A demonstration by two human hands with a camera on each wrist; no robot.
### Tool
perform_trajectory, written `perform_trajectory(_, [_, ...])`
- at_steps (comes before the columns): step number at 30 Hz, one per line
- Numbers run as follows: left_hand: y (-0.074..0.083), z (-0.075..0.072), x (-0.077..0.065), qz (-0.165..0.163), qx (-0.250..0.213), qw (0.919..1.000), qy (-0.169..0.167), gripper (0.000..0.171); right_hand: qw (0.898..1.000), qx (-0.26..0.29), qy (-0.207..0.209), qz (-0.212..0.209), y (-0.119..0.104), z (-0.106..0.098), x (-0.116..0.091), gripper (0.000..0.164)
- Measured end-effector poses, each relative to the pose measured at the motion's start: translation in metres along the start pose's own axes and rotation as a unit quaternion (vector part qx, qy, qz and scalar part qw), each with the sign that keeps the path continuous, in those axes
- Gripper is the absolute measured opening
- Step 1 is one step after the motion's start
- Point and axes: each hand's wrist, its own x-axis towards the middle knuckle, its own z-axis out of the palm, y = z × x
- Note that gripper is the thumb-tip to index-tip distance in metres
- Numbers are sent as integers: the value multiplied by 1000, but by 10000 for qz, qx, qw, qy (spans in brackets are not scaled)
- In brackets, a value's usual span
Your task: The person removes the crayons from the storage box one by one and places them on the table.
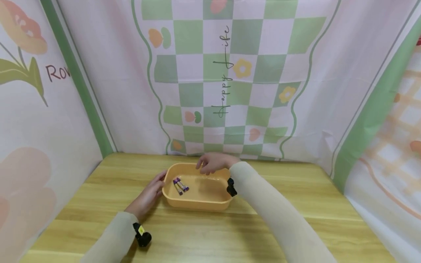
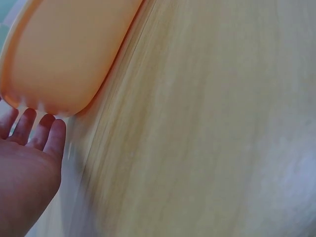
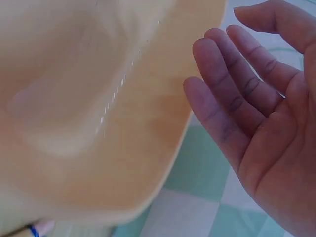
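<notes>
A yellow-orange plastic basin (image 1: 197, 205) stands on the table. Short sticks with purple ends and pale, patterned middles (image 1: 181, 185) lie together at the left of its floor; their kind is too small to tell. At the basin's left end is my left hand (image 1: 149, 195), its extended fingertips (image 2: 55, 133) against the outer wall in the left wrist view. My right hand (image 1: 215, 162) hovers over the far rim. In the right wrist view this right hand (image 3: 266, 103) has loosely bent fingers, the thumb apart, and holds nothing.
The wooden table (image 1: 204, 233) reaches up to a hanging cloth with a green-and-white check pattern (image 1: 243, 98) behind the basin. More printed cloth (image 1: 39, 146) hangs at the left and right sides. A small black device (image 1: 142, 235) sits on each wrist.
</notes>
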Motion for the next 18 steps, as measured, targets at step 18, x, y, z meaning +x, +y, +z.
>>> perform_trajectory(18, [2,1,-2,27,0,10000,-64,59,9986,486,-123,145,-4,47,62,24])
